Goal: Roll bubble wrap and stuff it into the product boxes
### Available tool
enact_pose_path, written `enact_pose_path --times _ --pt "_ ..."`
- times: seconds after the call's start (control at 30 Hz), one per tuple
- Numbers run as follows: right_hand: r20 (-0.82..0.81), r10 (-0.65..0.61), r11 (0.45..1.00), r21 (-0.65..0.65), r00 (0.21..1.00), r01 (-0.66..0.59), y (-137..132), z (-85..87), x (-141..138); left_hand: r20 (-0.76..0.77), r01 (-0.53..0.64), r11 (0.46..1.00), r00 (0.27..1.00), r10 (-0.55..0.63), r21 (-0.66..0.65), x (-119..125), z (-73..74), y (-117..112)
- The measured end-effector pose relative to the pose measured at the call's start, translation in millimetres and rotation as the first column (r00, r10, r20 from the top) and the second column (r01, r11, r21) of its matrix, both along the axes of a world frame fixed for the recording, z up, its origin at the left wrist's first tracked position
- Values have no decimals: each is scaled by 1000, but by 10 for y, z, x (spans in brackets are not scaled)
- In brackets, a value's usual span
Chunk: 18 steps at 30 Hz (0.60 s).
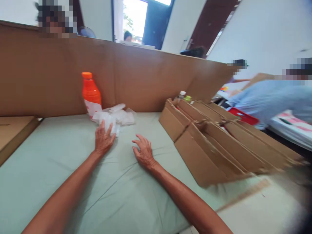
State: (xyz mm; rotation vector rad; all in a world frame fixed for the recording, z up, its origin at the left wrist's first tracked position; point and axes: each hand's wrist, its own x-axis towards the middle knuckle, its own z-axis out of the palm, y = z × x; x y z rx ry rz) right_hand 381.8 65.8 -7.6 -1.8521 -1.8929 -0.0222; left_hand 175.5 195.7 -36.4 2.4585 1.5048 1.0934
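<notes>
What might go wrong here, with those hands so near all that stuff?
Two things, perhaps. The left hand is at the crumpled white pile, which lies right by the foot of the orange bottle; a forward shove could tip the bottle. And the cardboard boxes sit to the right of the right hand, so a wide outward sweep of that arm might bump them.

The single camera, worn on the person's head, looked forward and down across the worktop (129, 198), with the left hand (104, 140) and right hand (144, 152) fairly near; tilted sideways, it also reached over the cardboard panel (146, 74) toward the bright window (135, 18).
</notes>
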Motion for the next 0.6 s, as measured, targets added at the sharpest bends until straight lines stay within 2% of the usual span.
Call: enact_pose_path --times 0.07,0.17,0.3,0.4,0.5,0.57,0.6 --pt "6 3 1000 21 1000 -3 -375 116 119 29 49 998 998 -50 37 -13 -38 -54" --pt "95 -73 992 107 993 63 -823 432 389 -31 107 993 994 -105 41 -11 -67 -246" --pt "289 -231 950 275 929 151 -1245 970 788 -270 198 979 941 -203 -46 16 -52 -721" --pt "420 -362 910 351 832 219 -1462 1292 1031 -369 274 954 880 -301 -125 56 -30 -1124" --pt "543 -468 880 359 697 311 -1615 1448 1284 -407 338 922 827 -387 -190 101 -10 -1483" --pt "598 -491 871 318 634 374 -1680 1452 1496 -420 376 899 795 -437 -223 131 6 -1697" --pt "602 -496 867 295 626 402 -1699 1432 1612 -421 403 883 777 -469 -240 146 14 -1799"
